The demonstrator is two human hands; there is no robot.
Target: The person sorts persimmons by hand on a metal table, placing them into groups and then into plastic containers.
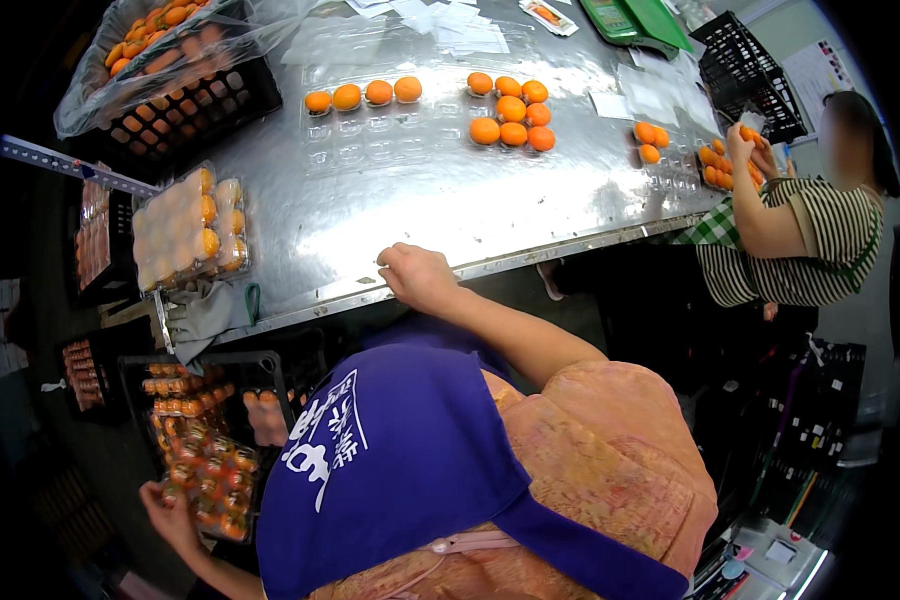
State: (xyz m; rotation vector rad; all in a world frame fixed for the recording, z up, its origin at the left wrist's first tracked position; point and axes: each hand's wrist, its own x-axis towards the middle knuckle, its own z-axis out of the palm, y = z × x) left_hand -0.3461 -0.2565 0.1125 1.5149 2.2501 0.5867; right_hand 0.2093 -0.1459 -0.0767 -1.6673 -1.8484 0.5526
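Note:
At the lower left my left hand (173,520) is closed on the edge of a clear pack of orange fruit (210,478). The pack is tilted over a black crate (270,358) holding more such packs. My right hand (420,278) is at the near edge of the metal table (310,225), its fingers curled and nothing visible in them. Beyond it lie clear moulded trays (375,135). Single orange fruits (378,92) sit in a row in the left tray, and several more (511,108) fill part of the tray to its right.
Filled clear packs (175,235) are stacked at the table's left, near a grey cloth (202,315). A bag-lined black crate (185,105) of orange fruit stands behind. At right a co-worker (800,220) handles fruit. A green scale (638,25) and papers (460,25) lie at the back.

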